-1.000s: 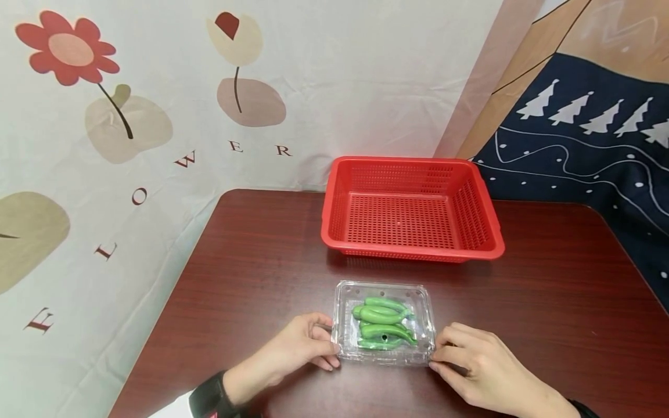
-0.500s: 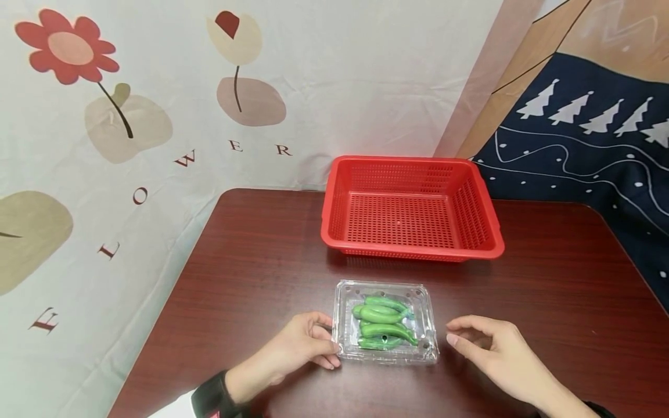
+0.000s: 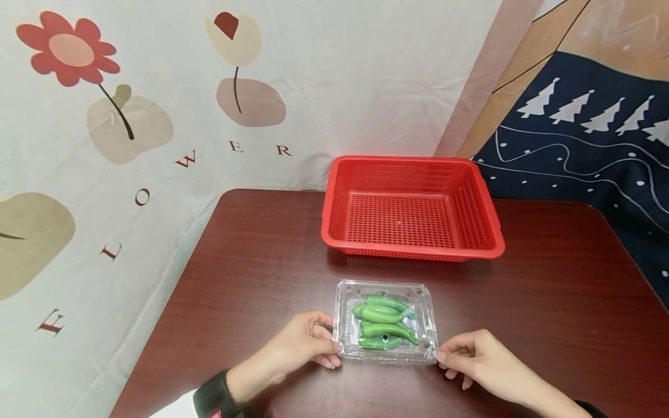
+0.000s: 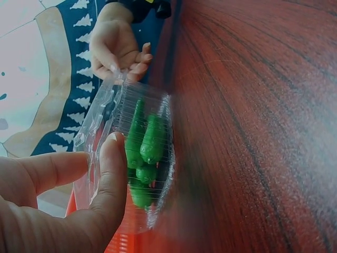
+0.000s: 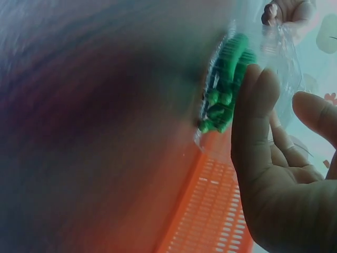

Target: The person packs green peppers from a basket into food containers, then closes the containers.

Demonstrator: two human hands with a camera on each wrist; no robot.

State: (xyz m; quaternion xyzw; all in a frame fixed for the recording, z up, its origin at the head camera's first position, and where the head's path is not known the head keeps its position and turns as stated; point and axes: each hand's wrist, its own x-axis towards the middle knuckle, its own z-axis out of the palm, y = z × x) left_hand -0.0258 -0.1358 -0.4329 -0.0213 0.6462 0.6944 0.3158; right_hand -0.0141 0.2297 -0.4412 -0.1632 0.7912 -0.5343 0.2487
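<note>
A clear plastic clamshell box [image 3: 384,358], lid down, lies on the table and holds several long green peppers [image 3: 387,330]. My left hand [image 3: 300,342] grips its left side near the front corner, thumb along the rim. At the opposite front corner, my right hand [image 3: 483,360] has thumb and forefinger at the lid's edge, the other fingers loosely curled below. In the left wrist view the green peppers [image 4: 152,139] show through the ribbed wall. The right wrist view has the box [image 5: 284,79] beyond the right thumb and fingers.
Behind the box stands a red perforated plastic basket [image 3: 413,252] with nothing in it. The dark red-brown table [image 3: 261,261] reaches back to a printed cloth [image 3: 366,75] hanging behind. A navy cloth with white trees [image 3: 569,145] hangs at the right.
My right hand came off the box's right front corner, opened a little to the right, and is back at that corner. My left hand and the box have hardly moved.
</note>
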